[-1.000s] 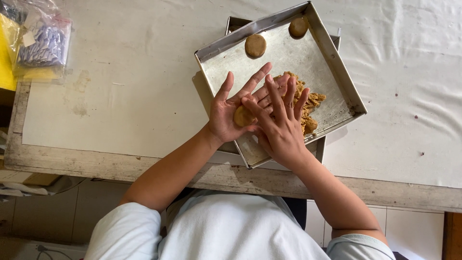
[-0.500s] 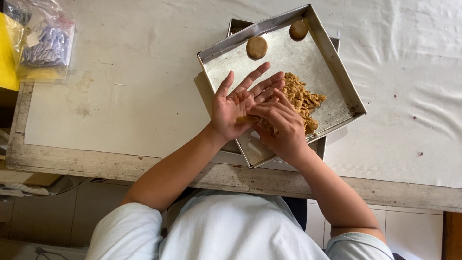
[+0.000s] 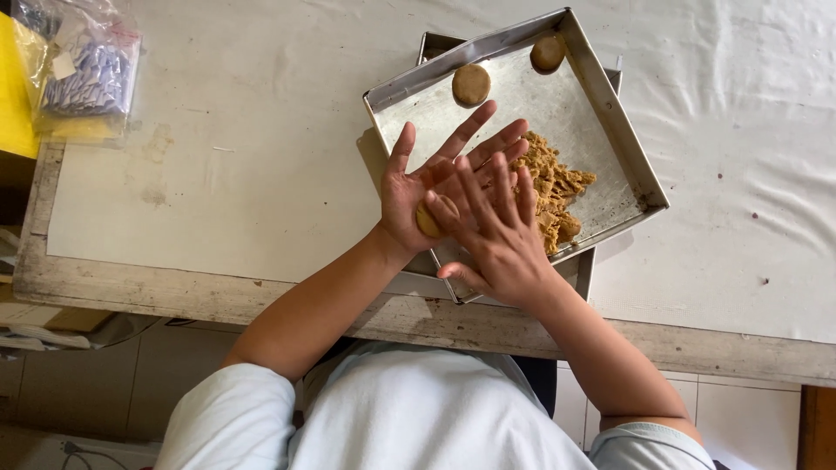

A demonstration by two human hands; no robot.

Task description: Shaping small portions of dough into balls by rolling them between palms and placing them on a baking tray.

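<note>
My left hand (image 3: 416, 187) lies palm up over the near corner of a square metal tray (image 3: 610, 122), fingers spread. A small tan dough ball (image 3: 428, 219) sits in that palm. My right hand (image 3: 496, 235) presses flat on top of the ball, fingers straight. Beside the hands, in the tray, lies a crumbly heap of brown dough (image 3: 557, 187). Two rounded dough pieces rest at the tray's far side, one (image 3: 471, 84) near the far left edge, one (image 3: 548, 53) in the far corner.
The tray sits on a second tray (image 3: 583, 270) on a table with a white cloth (image 3: 261, 130) and a worn wooden front edge (image 3: 174, 292). A clear plastic bag of small packets (image 3: 87, 74) lies at the far left, by a yellow object (image 3: 13, 87).
My right hand has slid back and forth across the left palm, rolling the dough ball between the two hands. The view has shifted slightly.
</note>
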